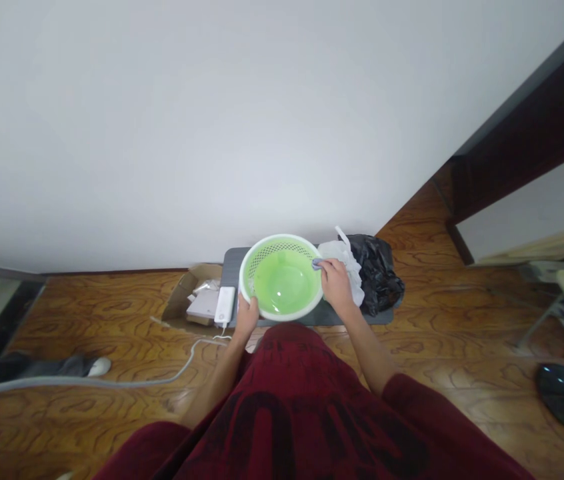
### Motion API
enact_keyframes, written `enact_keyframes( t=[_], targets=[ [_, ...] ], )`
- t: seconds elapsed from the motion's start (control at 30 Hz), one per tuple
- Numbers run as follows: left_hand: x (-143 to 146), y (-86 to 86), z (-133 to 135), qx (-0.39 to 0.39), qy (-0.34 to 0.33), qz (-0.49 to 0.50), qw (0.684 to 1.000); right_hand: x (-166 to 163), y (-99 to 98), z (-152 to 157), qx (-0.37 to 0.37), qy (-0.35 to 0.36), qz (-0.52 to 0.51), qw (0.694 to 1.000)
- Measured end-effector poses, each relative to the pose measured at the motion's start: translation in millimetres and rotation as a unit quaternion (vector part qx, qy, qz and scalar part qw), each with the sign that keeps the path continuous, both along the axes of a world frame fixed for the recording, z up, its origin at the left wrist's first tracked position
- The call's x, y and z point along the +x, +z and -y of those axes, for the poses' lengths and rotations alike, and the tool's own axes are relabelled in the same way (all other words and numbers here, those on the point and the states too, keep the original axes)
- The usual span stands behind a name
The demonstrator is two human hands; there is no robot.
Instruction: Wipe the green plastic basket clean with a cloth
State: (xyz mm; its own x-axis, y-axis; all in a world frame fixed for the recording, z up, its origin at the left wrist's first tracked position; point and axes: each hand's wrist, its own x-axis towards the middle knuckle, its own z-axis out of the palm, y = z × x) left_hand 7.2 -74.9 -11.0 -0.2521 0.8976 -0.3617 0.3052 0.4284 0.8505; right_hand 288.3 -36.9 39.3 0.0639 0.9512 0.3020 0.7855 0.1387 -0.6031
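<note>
One shirt (292, 407), one basket (285, 283)

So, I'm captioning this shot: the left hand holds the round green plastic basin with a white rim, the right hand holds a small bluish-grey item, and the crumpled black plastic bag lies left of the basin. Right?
Not quite: the head view shows the crumpled black plastic bag lying right of the round green plastic basin with a white rim. The rest stands.
</note>
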Motion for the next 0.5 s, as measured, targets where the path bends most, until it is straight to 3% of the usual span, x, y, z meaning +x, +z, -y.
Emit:
enact_keyframes(
  t=[0.1, 0.27, 0.37, 0.5],
  targets=[
    [1, -1.9, 0, -0.012, 0.01, 0.023, 1.0, -3, -3.1, 14, 0.015, 0.001, -0.008, 1.0],
    [3, 2.7, 1, -0.017, 0.014, 0.025, 0.999, -13, -7.4, 67, 0.025, 0.011, -0.022, 0.999],
    [3, 7.2, 1, -0.022, 0.008, 0.026, 0.999, -21, -4.7, 88, 0.014, 0.052, -0.03, 0.998],
    [4, 11.2, 1, -0.041, 0.013, 0.007, 0.999, -32, 3.2, 91, 0.006, 0.145, -0.025, 0.989]
  ],
)
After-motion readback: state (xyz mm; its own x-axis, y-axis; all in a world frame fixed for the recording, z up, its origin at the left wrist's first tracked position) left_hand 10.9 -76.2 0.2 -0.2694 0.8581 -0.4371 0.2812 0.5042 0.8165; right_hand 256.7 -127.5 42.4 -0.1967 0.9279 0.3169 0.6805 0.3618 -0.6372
